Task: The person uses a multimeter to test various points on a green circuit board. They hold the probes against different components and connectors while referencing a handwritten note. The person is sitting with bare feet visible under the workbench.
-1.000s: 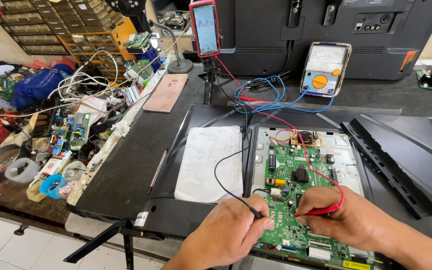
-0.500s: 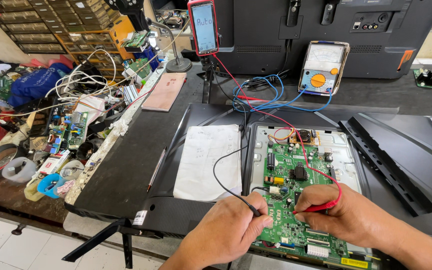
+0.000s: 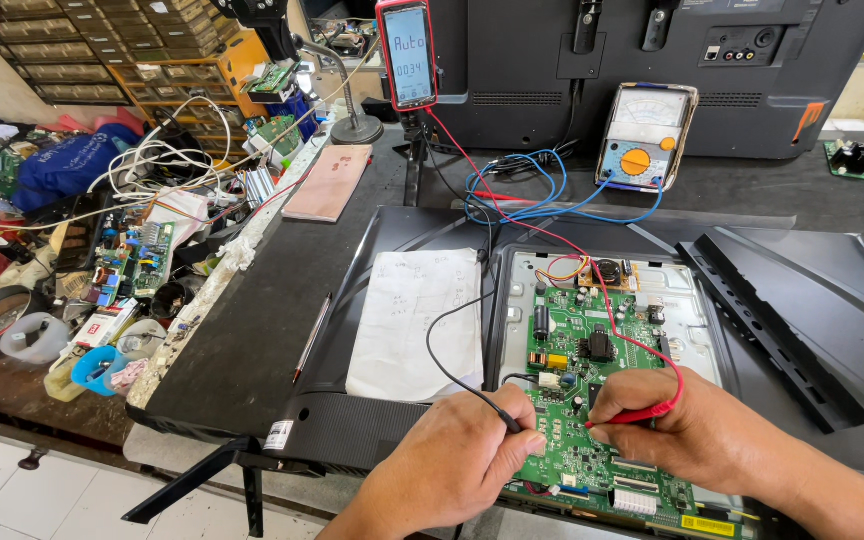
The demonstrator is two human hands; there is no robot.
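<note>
Panel: large black flat television back (image 3: pixel 282 320) lies face down on the surface, cover off, exposing its electronics.
Board: green circuit board (image 3: pixel 592 400) near right, under both hands.
Meter: red digital multimeter (image 3: pixel 408 52) propped upright, far, screen readable.
Left hand (image 3: pixel 452 470): pinching black probe (image 3: pixel 500 414) onto the board.
Right hand (image 3: pixel 692 430): gripping red probe (image 3: pixel 632 414), tip on the board.

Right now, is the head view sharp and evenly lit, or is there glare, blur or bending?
Head view: even daylight and sharp on the green circuit board and both hands, left hand and right hand; soft shadows under them; the digital multimeter screen is bright but readable; wide-lens bending curves the table edges and the tiled floor.
</note>
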